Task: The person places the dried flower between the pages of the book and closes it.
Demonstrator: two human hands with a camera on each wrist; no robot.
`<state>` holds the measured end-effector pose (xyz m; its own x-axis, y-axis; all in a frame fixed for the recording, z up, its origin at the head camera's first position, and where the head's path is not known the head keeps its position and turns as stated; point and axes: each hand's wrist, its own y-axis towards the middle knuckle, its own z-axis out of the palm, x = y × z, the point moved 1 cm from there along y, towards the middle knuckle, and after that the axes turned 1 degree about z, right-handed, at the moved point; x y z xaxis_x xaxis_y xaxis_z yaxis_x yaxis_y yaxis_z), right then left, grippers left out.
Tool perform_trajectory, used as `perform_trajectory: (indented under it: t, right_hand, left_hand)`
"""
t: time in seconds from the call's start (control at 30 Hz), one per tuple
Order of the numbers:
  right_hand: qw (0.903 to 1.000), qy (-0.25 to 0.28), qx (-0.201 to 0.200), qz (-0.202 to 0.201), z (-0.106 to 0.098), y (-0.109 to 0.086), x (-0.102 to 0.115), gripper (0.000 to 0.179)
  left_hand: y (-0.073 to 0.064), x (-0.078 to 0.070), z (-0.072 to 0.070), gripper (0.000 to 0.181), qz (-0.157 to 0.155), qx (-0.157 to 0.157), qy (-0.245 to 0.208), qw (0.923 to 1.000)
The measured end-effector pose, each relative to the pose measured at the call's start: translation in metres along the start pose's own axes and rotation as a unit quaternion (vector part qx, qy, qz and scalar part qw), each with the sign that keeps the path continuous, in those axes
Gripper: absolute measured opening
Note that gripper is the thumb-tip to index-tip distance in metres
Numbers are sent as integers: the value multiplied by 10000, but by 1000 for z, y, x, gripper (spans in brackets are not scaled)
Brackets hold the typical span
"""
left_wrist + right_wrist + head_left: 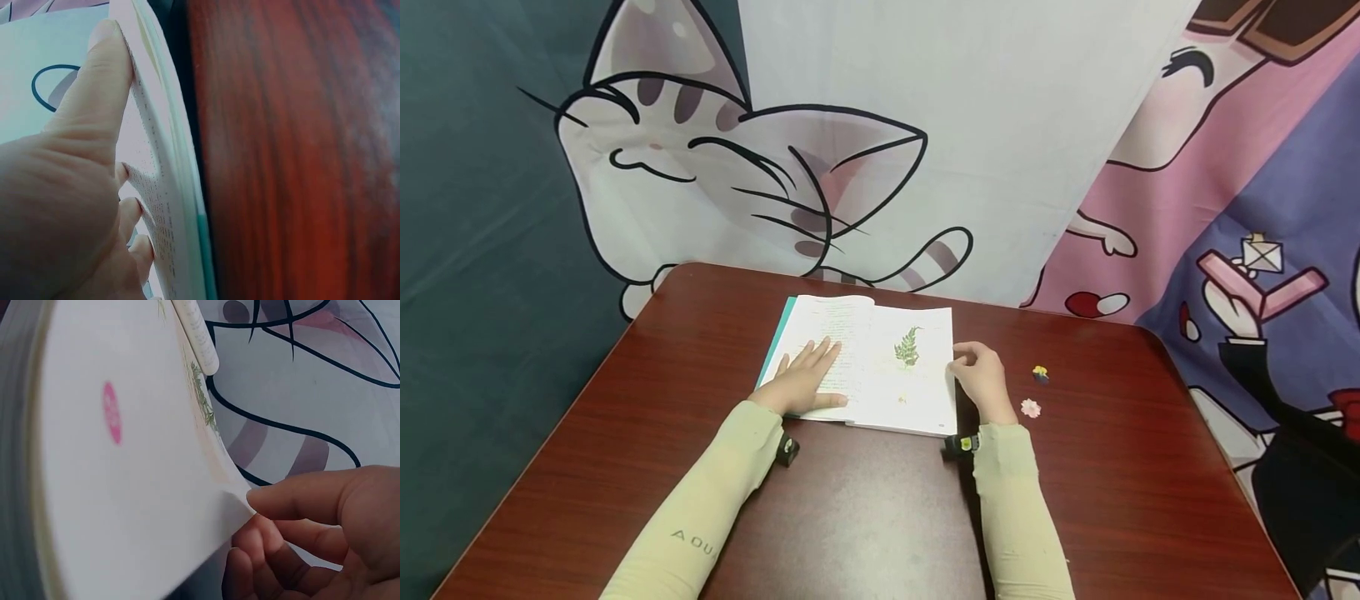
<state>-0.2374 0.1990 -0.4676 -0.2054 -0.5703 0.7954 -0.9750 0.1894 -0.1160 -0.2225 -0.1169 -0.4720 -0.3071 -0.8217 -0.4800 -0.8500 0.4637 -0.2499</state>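
An open book (925, 396) with a teal cover edge lies near the middle of the table. My left hand (805, 386) rests with spread, straight fingers on its text-filled left page (842, 317); in the left wrist view the thumb (103, 81) lies along the paper. My right hand (983, 379) pinches the outer edge of the right page (156, 506) between thumb and fingers. A green fern sprig (907, 347) shows on that page; whether printed or laid there, I cannot tell. The right wrist view also shows a pink oval mark (112, 412).
Right of my right hand, a small yellow-and-dark flower (1040, 374) and a pale pink flower (1031, 408) lie on the brown table (865, 517). Cartoon-printed cloth (1000, 125) hangs along the table's far edge.
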Motion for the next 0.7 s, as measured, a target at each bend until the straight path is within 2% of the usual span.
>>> perform_trajectory:
  t: [0.13,0.43,0.7]
  right_hand:
    - [9998,183,-4,67,-2,1,-1,31]
    - [9958,792,312,329,-8,2,-4,26]
    - [9977,617,240,109,-9,0,-3,31]
  left_hand:
    - [0,-1,0,98,-6,10,1,10000]
    - [2,0,1,98,-14,3,30,10000]
    - [2,-2,0,98,-15,36,-7,10000]
